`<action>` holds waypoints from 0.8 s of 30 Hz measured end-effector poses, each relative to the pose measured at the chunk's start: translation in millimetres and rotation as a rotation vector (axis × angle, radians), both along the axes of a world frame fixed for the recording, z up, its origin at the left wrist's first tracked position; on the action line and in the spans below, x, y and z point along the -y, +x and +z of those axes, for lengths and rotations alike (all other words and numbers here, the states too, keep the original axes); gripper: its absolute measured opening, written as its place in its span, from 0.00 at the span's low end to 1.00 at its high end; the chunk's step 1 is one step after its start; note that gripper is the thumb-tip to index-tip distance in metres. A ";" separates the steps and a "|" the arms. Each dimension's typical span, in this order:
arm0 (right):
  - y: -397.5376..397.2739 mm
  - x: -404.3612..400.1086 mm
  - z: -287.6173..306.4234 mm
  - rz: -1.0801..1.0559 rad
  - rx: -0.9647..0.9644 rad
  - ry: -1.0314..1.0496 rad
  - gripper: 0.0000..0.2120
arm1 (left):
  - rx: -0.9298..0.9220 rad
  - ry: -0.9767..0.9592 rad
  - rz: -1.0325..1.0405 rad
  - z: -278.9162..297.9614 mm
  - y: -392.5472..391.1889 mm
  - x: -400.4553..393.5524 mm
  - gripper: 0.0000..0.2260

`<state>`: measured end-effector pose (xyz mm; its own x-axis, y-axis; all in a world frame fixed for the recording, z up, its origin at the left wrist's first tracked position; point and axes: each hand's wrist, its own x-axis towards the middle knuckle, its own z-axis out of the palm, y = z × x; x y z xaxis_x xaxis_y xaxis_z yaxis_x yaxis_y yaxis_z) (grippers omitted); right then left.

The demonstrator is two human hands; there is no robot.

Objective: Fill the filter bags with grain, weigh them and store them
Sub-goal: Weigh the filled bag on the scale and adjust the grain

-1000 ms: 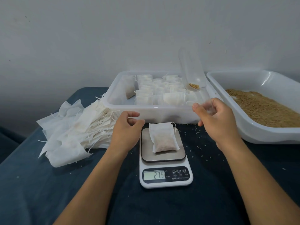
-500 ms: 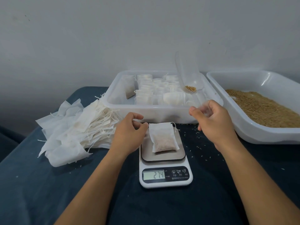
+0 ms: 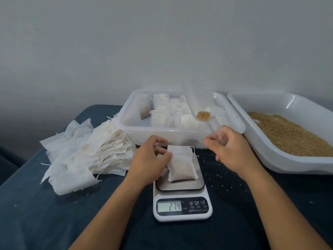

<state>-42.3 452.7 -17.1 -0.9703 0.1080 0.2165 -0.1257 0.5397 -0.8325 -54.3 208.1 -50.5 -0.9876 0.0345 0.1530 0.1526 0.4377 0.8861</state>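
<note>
Filter bag on scale | tray: grain

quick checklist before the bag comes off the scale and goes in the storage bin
1. Filled bag lies wholly on the scale platform: ok.
2. Display shows a reading, 27.4: ok; whether that meets the target weight: cannot tell.
3. Left hand has a grip on the bag: not ok, its fingers only reach the bag's left edge.
4. Bag's drawstring closed: cannot tell.
5. Right hand steady with the clear scoop: not ok, the scoop is blurred and has grain in it.
6. Room in the storage bin: ok, its left side is bare.
</note>
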 end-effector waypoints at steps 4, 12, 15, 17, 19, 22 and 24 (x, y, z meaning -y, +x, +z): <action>5.2 13.1 2.9 0.196 0.016 -0.011 0.17 | -0.091 0.141 -0.046 3.7 3.5 -1.4 0.13; 8.1 32.1 13.3 0.255 -0.055 0.016 0.17 | -0.161 0.203 -0.113 9.2 9.7 -3.7 0.13; 6.6 37.6 16.1 0.233 -0.073 0.052 0.19 | -0.157 0.218 -0.115 10.5 10.9 -4.6 0.12; 6.8 38.2 18.4 0.217 -0.100 0.079 0.19 | -0.154 0.220 -0.117 11.1 11.4 -4.8 0.12; 7.8 37.3 21.8 0.203 -0.133 0.084 0.20 | -0.152 0.222 -0.121 11.3 11.6 -5.7 0.12; 9.1 36.0 32.3 0.192 -0.190 0.078 0.21 | -0.149 0.240 -0.138 11.6 12.7 -6.6 0.14; 8.7 35.1 44.1 0.185 -0.223 0.073 0.22 | -0.124 0.233 -0.199 12.1 14.2 -6.0 0.18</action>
<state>-33.6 417.6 27.0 -0.8995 -0.0902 0.4276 -0.4033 0.5482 -0.7327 -40.0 214.1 -38.5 -0.9385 0.1746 0.2980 0.3276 0.1765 0.9282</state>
